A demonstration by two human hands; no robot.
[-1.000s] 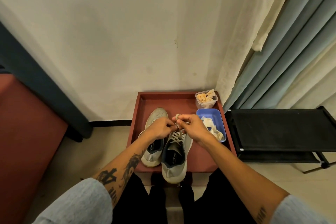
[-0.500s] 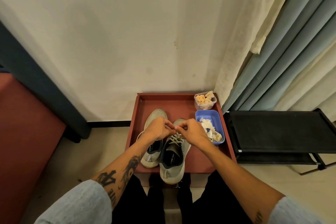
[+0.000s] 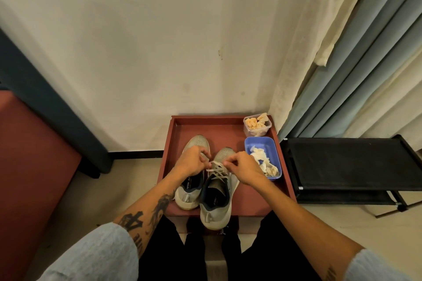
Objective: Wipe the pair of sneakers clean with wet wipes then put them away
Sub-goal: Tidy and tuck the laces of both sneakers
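Note:
Two grey sneakers stand side by side, toes to the wall, in a red-brown tray (image 3: 262, 198). The left sneaker (image 3: 189, 196) lies partly under my left hand (image 3: 191, 163). The right sneaker (image 3: 217, 205) hangs its heel over the tray's near edge. My left hand and my right hand (image 3: 242, 167) each pinch an end of the right sneaker's white laces (image 3: 217, 170), pulled apart over its tongue. A blue tub (image 3: 260, 146) at the tray's right holds crumpled white wipes (image 3: 262, 162).
A small clear tub (image 3: 257, 126) of yellowish wipes sits in the tray's far right corner. A black rack (image 3: 349, 164) stands right of the tray, curtains (image 3: 356, 64) behind it. A red-brown box (image 3: 29, 166) is at the left. The wall is close behind the tray.
My hands have dropped lower onto the right sneaker and moved apart, drawing the lace ends out to either side.

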